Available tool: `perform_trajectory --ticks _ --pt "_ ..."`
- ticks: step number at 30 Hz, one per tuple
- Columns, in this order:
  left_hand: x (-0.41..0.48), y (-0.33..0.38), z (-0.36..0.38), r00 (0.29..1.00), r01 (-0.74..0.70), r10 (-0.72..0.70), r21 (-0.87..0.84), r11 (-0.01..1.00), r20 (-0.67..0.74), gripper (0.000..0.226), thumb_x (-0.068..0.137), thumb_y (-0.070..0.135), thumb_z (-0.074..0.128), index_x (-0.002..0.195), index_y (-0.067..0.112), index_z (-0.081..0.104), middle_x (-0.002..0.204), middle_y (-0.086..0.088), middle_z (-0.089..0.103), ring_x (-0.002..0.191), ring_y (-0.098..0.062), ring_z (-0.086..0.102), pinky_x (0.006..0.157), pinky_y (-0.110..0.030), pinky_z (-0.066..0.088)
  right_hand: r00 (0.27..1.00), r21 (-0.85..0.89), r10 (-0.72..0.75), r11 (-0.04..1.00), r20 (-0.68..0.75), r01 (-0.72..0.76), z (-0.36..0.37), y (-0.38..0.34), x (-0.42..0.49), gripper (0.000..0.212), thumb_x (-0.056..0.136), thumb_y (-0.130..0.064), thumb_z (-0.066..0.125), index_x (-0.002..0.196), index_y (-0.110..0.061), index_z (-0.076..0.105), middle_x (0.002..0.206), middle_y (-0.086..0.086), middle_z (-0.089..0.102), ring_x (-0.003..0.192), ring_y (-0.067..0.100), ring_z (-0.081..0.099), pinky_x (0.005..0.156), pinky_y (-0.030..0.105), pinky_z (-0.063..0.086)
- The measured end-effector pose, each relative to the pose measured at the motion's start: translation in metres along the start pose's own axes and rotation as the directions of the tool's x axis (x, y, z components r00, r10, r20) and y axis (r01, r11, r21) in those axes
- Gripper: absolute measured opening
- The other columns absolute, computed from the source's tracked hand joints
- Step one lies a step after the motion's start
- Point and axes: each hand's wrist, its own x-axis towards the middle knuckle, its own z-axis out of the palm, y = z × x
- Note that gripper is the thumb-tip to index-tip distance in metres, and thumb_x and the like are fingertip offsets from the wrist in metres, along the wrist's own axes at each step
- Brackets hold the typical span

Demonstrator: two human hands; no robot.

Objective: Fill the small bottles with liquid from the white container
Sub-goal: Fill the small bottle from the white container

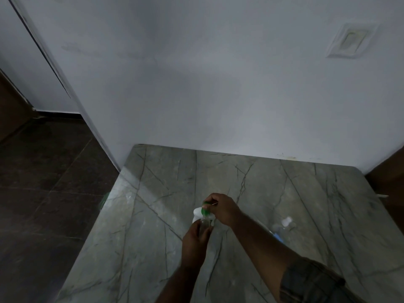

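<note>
Dim grey wall point(218, 84) backs a veined marble table point(153, 215), with dark floor point(54, 171) off to its left. Near the table's front middle I have both hands meeting over the work. My left hand point(193, 243) is wrapped round a small clear bottle point(204, 225), holding it upright with its mouth up, just clear of the fingers. My right hand point(223, 207) reaches in from the right and grasps the white container point(197, 213) by its upper end, fingers curled near the green nozzle point(205, 209).

What matters for the pour is this: the container sits directly above and just behind the bottle, tipped so the nozzle points down at the bottle's mouth. The two are close enough that I cannot tell whether they touch, nor whether liquid is running; the light is too poor. I judge the nozzle must stay in line with the bottle's upright axis, or liquid lands on my left fingers.

More bottles point(282, 226) lie blurred to the right, nearer my right arm.
</note>
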Motion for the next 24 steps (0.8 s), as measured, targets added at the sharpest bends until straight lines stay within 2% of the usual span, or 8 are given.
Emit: perform_trajectory --ticks 5,8,10,13,17,20,22,24 --pt "0.0003 -0.0004 0.0011 1.000 -0.004 0.004 0.010 1.000 0.011 0.009 0.094 0.026 0.069 0.091 0.033 0.064 0.082 0.004 0.073 0.076 -0.009 0.068 0.063 -0.013 0.046 1.000 0.010 0.001 1.000 -0.002 -0.001 0.0025 0.0030 -0.0008 0.015 0.084 -0.023 0.071 0.095 -0.014 0.070 0.098 0.000 0.072 0.090 0.016 0.066 0.079 0.031 0.051" --pt "-0.0018 -0.0030 0.0018 1.000 0.014 -0.014 -0.006 1.000 0.019 0.007 0.095 0.025 0.069 0.100 0.028 0.066 0.088 0.005 0.074 0.082 -0.008 0.069 0.067 -0.016 0.047 1.000 0.020 -0.001 1.000 0.000 0.001 0.0056 0.0067 -0.0029 0.014 0.085 -0.023 0.070 0.094 -0.014 0.070 0.097 0.000 0.072 0.089 0.015 0.065 0.077 0.029 0.051" --pt "-0.0027 -0.0024 0.0021 1.000 0.017 -0.016 -0.010 1.000 0.008 0.010 0.094 0.025 0.069 0.104 0.026 0.067 0.089 0.006 0.074 0.082 -0.004 0.068 0.066 -0.012 0.045 1.000 0.030 0.001 1.000 0.006 -0.001 0.0050 0.0065 -0.0036 0.015 0.085 -0.024 0.070 0.096 -0.013 0.070 0.098 0.001 0.072 0.090 0.015 0.066 0.079 0.031 0.052" --pt "-0.0032 0.0013 0.0014 1.000 0.023 -0.024 -0.020 1.000 -0.003 0.005 0.094 0.025 0.069 0.098 0.029 0.068 0.084 0.007 0.074 0.078 -0.002 0.068 0.062 -0.010 0.046 1.000 0.028 0.014 1.000 0.006 -0.014 0.0022 0.0021 -0.0024 0.016 0.085 -0.024 0.070 0.096 -0.013 0.070 0.099 0.001 0.071 0.092 0.015 0.065 0.078 0.029 0.050" --pt "-0.0040 0.0042 0.0001 1.000 -0.003 0.003 -0.012 1.000 0.001 0.016 0.093 0.024 0.069 0.088 0.038 0.065 0.079 0.009 0.074 0.076 0.002 0.068 0.062 -0.009 0.049 1.000 0.021 0.021 1.000 -0.003 -0.021 -0.0004 -0.0020 -0.0026 0.014 0.085 -0.024 0.070 0.095 -0.014 0.070 0.098 -0.001 0.071 0.092 0.014 0.065 0.077 0.028 0.049" --pt "-0.0040 0.0027 -0.0005 1.000 0.001 -0.001 0.004 1.000 0.014 0.013 0.093 0.025 0.070 0.091 0.037 0.065 0.083 0.007 0.075 0.078 -0.003 0.069 0.065 -0.013 0.049 1.000 0.010 0.026 1.000 -0.006 -0.026 0.0025 0.0002 -0.0048 0.013 0.086 -0.023 0.069 0.095 -0.014 0.069 0.098 -0.001 0.071 0.092 0.015 0.065 0.080 0.030 0.051" --pt "-0.0031 -0.0013 0.0000 1.000 0.008 -0.008 0.011 1.000 0.024 0.007 0.093 0.025 0.070 0.099 0.029 0.067 0.088 0.005 0.075 0.082 -0.010 0.070 0.069 -0.020 0.051 1.000 0.005 0.026 1.000 -0.011 -0.026 0.0051 0.0018 -0.0059 0.014 0.086 -0.023 0.069 0.096 -0.013 0.069 0.099 0.000 0.071 0.093 0.015 0.065 0.080 0.029 0.051" --pt "-0.0029 -0.0033 -0.0002 1.000 -0.001 0.001 0.029 1.000 0.019 0.014 0.094 0.025 0.069 0.107 0.021 0.068 0.093 0.002 0.075 0.084 -0.014 0.070 0.072 -0.022 0.052 1.000 0.011 0.018 1.000 -0.022 -0.018 0.0074 0.0024 -0.0065 0.014 0.086 -0.023 0.069 0.096 -0.013 0.068 0.099 0.000 0.071 0.092 0.016 0.065 0.078 0.027 0.050"
